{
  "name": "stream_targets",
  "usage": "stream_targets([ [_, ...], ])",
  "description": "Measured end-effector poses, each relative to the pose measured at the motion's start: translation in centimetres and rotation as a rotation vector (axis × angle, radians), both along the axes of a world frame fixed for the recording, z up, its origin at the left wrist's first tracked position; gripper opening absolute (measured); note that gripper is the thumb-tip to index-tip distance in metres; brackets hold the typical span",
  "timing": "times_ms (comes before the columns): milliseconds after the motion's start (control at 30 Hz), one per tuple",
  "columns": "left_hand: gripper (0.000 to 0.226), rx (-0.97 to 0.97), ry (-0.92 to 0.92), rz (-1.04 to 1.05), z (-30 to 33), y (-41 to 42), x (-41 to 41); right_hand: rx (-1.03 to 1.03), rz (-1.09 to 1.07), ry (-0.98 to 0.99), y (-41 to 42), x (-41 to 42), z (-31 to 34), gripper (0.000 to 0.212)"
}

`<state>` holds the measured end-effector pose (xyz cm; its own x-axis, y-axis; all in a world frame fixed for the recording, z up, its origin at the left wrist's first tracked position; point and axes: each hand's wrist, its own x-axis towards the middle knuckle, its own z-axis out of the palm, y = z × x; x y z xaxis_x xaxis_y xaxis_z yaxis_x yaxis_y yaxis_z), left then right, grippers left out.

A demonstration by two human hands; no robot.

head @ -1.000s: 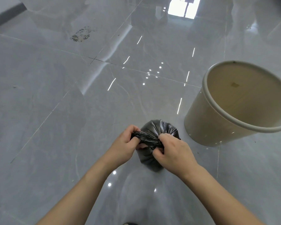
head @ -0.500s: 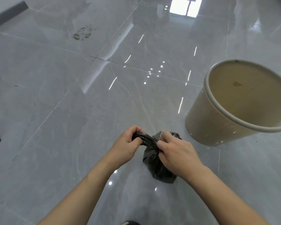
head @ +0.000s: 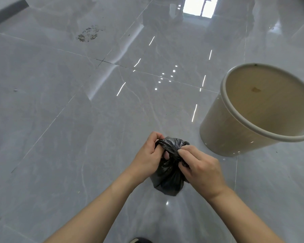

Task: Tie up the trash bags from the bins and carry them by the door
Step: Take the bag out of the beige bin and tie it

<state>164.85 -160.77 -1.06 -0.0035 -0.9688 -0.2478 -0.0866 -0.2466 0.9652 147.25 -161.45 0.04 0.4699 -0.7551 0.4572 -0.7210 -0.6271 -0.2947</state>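
Head view, knot-tying stage. A small black trash bag (head: pixel 168 174) hangs between the two hands above the grey tiled floor (head: pixel 77 137), its body drooping below them and its gathered neck uppermost; whether its base touches the floor cannot be told. The left hand (head: pixel 147 158) has its fingers curled round the twisted neck from the left, and the right hand (head: pixel 198 169) pinches the same bunched plastic from the right, so each grip is closed on the bag with no slack showing between them. The neck runs roughly crosswise from one hand to the other, while the bag's long axis points downward; both hands are equally near, touching the plastic at its top. To the right, near but apart from the bag, stands a cream bin (head: pixel 218 130), upright and tilted in the wide-angle view; it has no liner and holds only a small brownish scrap or stain at its bottom. The knot appears unfinished, and carrying to the door is not yet begun. A patch of debris (head: pixel 89 33) lies well apart at upper left.
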Motion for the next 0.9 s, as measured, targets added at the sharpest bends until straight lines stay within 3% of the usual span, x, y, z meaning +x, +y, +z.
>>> stream_targets([
  [100, 0.013, 0.035, 0.051, 0.044, 0.0, 0.2, -0.1, 0.039, -0.036, -0.019, 0.2, -0.3, -0.3, 0.018],
  [233, 0.011, 0.117, 0.086, 0.048, -0.1, 0.2, -0.2, 0.057, -0.05, -0.011, 0.2, -0.4, -0.7, 0.042],
  [600, 0.015, 0.377, 0.163, 0.071, -0.5, -0.4, -0.5, 0.051, 0.074, 0.081, 0.4, -1.1, -0.2, 0.021],
  [733, 0.047, 0.3, 0.236, 0.071, -1.1, 1.1, -0.1, 0.371, -0.059, 0.012, -0.1, -0.9, 0.3, 0.012],
  [800, 0.053, 0.257, 0.108, 0.007, -1.6, 2.2, -0.1, 0.568, -0.128, -0.092, -0.6, -0.7, 0.2, 0.003],
  [900, 0.055, 0.201, -0.098, -0.058, -2.1, 3.4, -0.5, 0.821, -0.198, -0.304, -1.2, -0.2, 0.1, 0.012],
])
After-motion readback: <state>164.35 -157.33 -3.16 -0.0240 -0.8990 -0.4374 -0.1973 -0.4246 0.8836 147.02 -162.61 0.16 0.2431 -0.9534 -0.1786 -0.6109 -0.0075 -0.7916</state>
